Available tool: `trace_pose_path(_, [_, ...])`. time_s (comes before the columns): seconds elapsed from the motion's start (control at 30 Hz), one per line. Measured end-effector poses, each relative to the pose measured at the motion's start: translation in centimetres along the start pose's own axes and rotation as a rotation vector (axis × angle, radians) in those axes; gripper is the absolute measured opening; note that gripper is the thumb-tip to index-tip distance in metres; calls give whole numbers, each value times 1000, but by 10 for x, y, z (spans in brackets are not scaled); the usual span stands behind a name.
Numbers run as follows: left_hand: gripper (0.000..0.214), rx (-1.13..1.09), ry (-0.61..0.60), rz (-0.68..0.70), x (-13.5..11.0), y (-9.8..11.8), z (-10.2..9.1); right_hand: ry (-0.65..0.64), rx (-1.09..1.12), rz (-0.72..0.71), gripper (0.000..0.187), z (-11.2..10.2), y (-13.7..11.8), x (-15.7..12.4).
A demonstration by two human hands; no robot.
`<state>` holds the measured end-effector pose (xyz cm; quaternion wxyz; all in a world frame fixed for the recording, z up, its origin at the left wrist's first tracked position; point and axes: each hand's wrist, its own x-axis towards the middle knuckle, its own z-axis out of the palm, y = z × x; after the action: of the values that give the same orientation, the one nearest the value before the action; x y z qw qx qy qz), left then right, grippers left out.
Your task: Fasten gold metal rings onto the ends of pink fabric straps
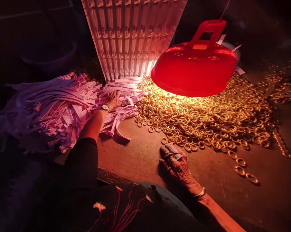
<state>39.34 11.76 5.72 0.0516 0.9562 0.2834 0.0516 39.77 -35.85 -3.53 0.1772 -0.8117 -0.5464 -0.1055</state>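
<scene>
My left hand (114,99), with a watch on the wrist, reaches into a pile of flat pale straps (70,106) that look pink in the red light. Its fingers are small and partly lost among the straps, so their grip is unclear. My right hand (175,161) rests on the brown tabletop (140,148), fingers loosely bent and slightly apart, with nothing visible in them. Pale wraps cover some of its fingers, and a bangle circles the wrist. Just beyond its fingertips begins a broad heap of gold-coloured rings (201,119).
A red lamp shade (193,67) hangs low over the rings by a cord. Behind the straps stands a tall ribbed panel (133,35). Several loose rings (242,166) lie at the heap's front right. A round basin (51,58) is dim at the back left.
</scene>
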Motion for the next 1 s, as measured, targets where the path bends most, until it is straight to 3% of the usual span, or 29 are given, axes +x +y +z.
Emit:
trace_pose_path(0.23, [80, 31, -72, -64, 0, 6, -5, 13, 1, 0, 45, 4, 2, -2])
trace_pose_path(0.4, [82, 54, -188, -103, -11, 13, -12, 122, -11, -71, 43, 4, 1, -1])
trace_pose_path(0.6, [90, -23, -213, -126, -49, 31, -19, 132, 12, -55, 44, 7, 0, -2])
trace_pose_path(0.87, [84, -22, -247, -71, -118, 77, -30, 135, 44, -48, 44, 9, -1, -2])
trace_pose_path(1.0, [77, -56, -333, -79, -123, 80, -42, 123, 44, -55, 47, 10, 2, -3])
